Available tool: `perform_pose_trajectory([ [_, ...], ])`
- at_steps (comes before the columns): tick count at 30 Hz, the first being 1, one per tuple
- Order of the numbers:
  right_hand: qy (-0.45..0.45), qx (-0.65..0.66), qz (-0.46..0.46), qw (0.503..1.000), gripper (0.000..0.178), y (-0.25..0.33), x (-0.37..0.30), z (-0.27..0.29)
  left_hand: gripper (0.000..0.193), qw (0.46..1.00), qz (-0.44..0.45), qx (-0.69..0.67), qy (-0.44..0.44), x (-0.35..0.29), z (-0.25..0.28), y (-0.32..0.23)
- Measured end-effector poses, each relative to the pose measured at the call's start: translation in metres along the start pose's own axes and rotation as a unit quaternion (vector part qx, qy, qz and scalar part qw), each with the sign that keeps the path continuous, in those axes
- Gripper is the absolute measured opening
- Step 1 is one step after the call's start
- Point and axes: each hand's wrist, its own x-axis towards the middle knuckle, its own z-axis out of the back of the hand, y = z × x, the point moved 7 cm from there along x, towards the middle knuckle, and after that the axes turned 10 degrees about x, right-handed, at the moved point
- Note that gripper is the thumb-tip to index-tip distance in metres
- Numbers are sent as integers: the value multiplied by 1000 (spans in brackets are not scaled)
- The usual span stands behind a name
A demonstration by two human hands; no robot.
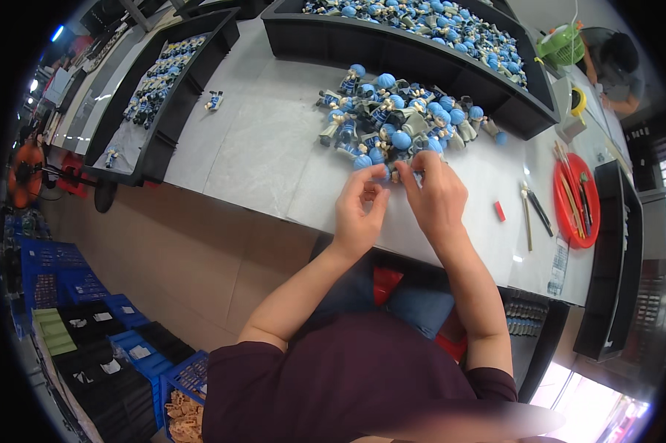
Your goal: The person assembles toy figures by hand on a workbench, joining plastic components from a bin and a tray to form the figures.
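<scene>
At the near edge of a heap of small figurines (403, 118) with blue round caps, blue-striped tops and grey-beige lower parts, my two hands come close together. My right hand (438, 196) is closed, thumb and index finger pinching a small figurine (396, 176) mostly hidden by the fingers. Curled fingers of my left hand (359, 210) meet the same figurine from the left, the index fingertip at its blue cap. How the left thumb bears on it is hard to make out. Other figurines lie just beyond both hands.
Behind the heap stands a large black bin (414, 55) full of figurines. A black tray (156, 140) at left holds rows of them; a single figurine (214, 101) lies beside it. At right are a red piece (500, 211), brushes (526, 221) and a red dish (562, 203) with tools.
</scene>
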Motion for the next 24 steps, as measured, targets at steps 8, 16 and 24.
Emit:
perform_pose_trajectory([
  [8,-29,-7,-41,999,23,-4,-16,-8,21,998,-47,29,4,1,-3,-13],
  [16,-52,259,-208,942,37,-35,-38,22,18,996,-49,67,24,-1,-3,-11],
  [24,54,140,-47,987,40,-22,-31,12,15,991,-88,89,43,2,-31,-31],
])
